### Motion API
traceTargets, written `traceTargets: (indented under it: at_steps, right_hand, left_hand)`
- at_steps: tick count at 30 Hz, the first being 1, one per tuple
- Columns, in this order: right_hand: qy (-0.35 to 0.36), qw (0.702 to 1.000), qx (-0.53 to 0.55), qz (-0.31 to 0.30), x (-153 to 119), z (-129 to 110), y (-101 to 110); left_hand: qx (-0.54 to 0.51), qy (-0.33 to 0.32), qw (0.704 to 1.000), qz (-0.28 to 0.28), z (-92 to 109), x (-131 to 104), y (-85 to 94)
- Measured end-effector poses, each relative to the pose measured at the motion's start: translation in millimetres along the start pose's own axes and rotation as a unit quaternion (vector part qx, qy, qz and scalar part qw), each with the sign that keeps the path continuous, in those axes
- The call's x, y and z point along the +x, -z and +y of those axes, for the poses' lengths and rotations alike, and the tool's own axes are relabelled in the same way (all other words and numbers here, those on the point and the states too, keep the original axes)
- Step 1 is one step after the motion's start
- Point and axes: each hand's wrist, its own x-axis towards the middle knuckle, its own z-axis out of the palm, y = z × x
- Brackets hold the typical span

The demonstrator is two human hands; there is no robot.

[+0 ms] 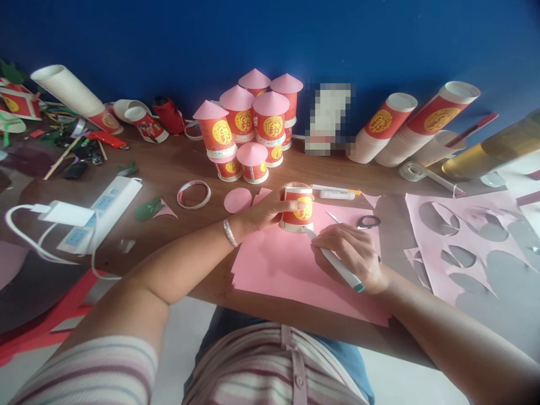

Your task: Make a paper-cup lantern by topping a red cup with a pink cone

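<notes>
Turned rim-down, a red and white paper cup with a gold emblem is gripped by my left hand, fingers round its back and thumb on its front. My right hand is closed around a white marker pen with a green end. The marker's tip meets or nearly meets the white band low on the cup. Both hands are over a stack of pink paper sheets. Scissors with dark handles lie on the paper, right of the cup, partly hidden by my right hand.
Cups with pink cone tops stand behind my left hand. Cup stacks lean at the back right. Cut pink paper lies right. A power strip with cables, a paper ring and a pink disc are left.
</notes>
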Motion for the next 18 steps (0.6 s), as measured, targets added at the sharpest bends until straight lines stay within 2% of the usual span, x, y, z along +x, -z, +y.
traceTargets:
  at_steps: [15, 18]
  right_hand:
    - [-0.005, 1.000, 0.013, -0.018, -0.7, 0.5, -0.7]
    - [-0.009, 1.000, 0.014, -0.020, 0.6, -1.5, -0.3]
  left_hand:
    - [0.040, -0.010, 0.999, -0.007, 6.1, -3.1, -4.9]
    - [0.036, -0.002, 0.999, 0.006, 5.6, -3.2, -5.0]
